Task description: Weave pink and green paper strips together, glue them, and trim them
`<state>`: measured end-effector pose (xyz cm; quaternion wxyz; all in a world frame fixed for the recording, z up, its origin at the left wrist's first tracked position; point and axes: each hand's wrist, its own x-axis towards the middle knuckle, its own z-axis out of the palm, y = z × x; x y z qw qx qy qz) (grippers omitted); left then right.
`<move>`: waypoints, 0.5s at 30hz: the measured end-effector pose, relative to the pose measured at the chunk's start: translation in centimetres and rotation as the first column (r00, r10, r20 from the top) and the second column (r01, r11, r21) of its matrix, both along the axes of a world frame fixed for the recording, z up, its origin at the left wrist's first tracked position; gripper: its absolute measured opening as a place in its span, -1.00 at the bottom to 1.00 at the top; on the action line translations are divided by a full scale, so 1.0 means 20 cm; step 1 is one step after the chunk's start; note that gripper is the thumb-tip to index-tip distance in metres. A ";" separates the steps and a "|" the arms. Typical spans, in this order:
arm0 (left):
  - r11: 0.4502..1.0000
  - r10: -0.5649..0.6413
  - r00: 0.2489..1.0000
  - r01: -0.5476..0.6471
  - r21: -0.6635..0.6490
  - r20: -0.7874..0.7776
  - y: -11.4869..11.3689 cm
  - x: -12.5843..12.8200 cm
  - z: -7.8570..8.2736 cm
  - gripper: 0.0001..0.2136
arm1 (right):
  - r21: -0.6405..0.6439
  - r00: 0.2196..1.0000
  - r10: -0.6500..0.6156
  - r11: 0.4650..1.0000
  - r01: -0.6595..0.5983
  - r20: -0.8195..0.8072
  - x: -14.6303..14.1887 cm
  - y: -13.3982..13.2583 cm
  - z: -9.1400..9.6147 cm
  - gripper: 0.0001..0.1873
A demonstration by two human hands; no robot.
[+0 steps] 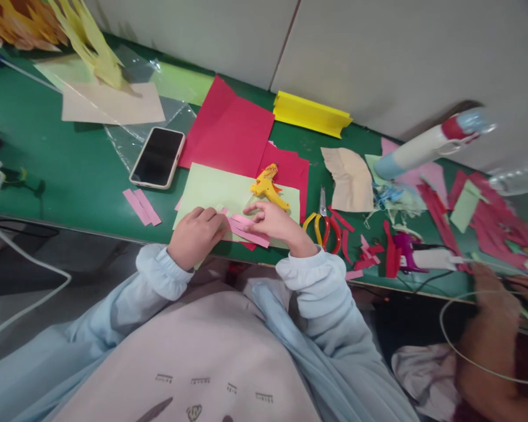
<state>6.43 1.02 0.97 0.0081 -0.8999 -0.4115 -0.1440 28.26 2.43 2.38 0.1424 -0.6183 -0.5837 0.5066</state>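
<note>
Left hand [196, 237] meets pink strips [255, 237], right hand [273, 225] spreads over them; with contact partly hidden, I can't tell either grip

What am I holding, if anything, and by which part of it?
Your left hand is at the left end of the pink paper strips, your right hand at their upper side; whether either grips or only presses, I can't tell.

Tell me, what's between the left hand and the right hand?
Pink paper strips are between the left hand and the right hand; the head view shows it.
</note>
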 end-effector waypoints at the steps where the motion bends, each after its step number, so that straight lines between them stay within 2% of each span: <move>1: 1.000 0.005 1.000 -0.005 0.002 -0.006 0.00 0.01 0.00 -0.82 | 0.006 1.000 -0.010 1.000 0.010 -0.004 0.00 0.00 0.00 -0.55; 9: 0.998 0.060 0.997 -0.061 -0.014 -0.053 0.01 0.05 0.03 -0.79 | 0.005 0.997 -0.069 0.998 0.069 -0.031 -0.03 -0.02 0.00 -0.62; 15: 0.996 0.081 0.994 -0.084 -0.031 -0.078 0.01 0.06 0.03 -0.77 | 0.069 0.995 -0.094 0.993 0.091 0.044 -0.05 -0.03 0.03 -0.62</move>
